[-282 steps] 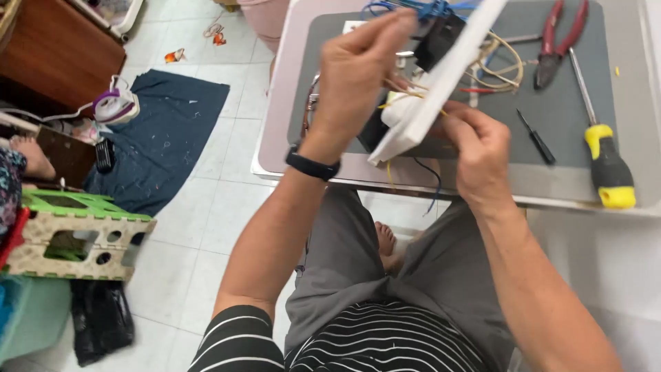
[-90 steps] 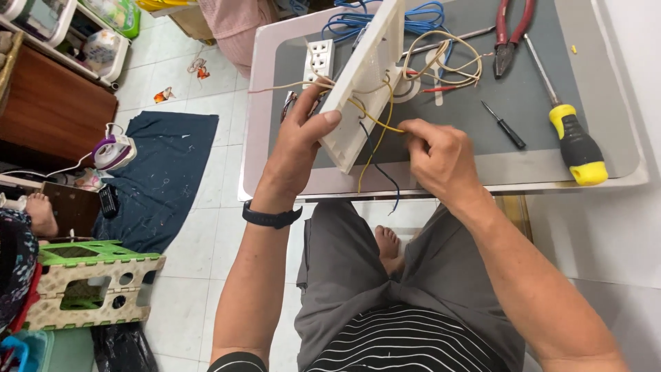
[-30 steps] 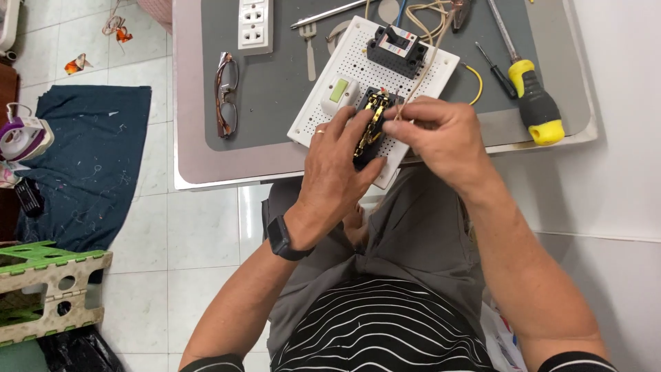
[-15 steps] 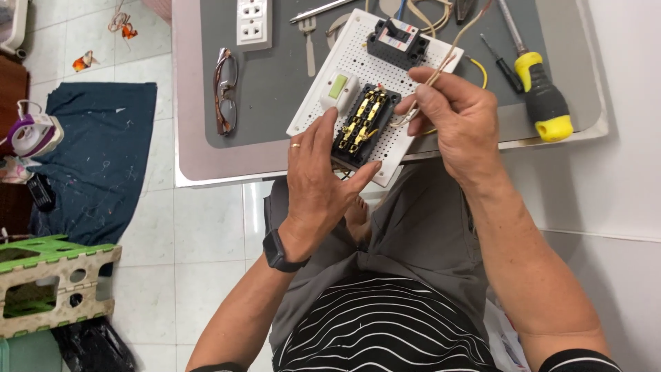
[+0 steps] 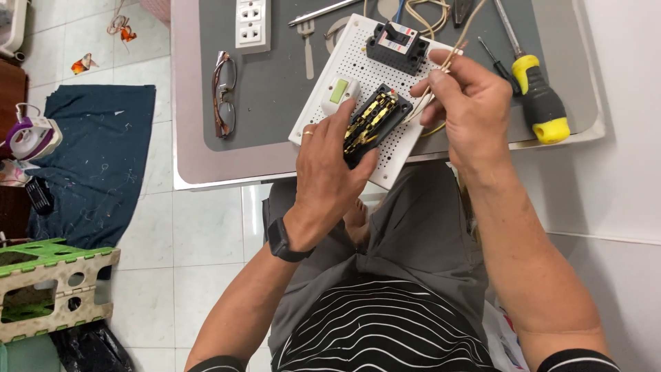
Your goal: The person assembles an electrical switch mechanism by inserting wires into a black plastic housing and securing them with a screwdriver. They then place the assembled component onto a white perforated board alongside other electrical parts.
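Note:
A white perforated electrical board (image 5: 358, 65) lies on the grey table (image 5: 275, 89), its near corner over the table's edge. On it sit a black breaker (image 5: 398, 47), a white switch with a green rocker (image 5: 339, 93) and a black socket block with brass contacts (image 5: 375, 120). My left hand (image 5: 329, 165) holds the board's near edge, fingers touching the socket block. My right hand (image 5: 468, 103) pinches thin yellow wires (image 5: 451, 58) at the board's right side.
On the table: folded glasses (image 5: 224, 93), a white double socket (image 5: 253, 24), a yellow-handled screwdriver (image 5: 537, 96), a small black screwdriver (image 5: 494, 55), a metal tool (image 5: 310, 48). On the floor to the left: dark blue cloth (image 5: 89, 158), an iron (image 5: 31, 138), a green stool (image 5: 48, 289).
The board went from held upright to lying flat on the table. My right hand lifted off the socket block and moved right with the wires; my left hand stays on the board.

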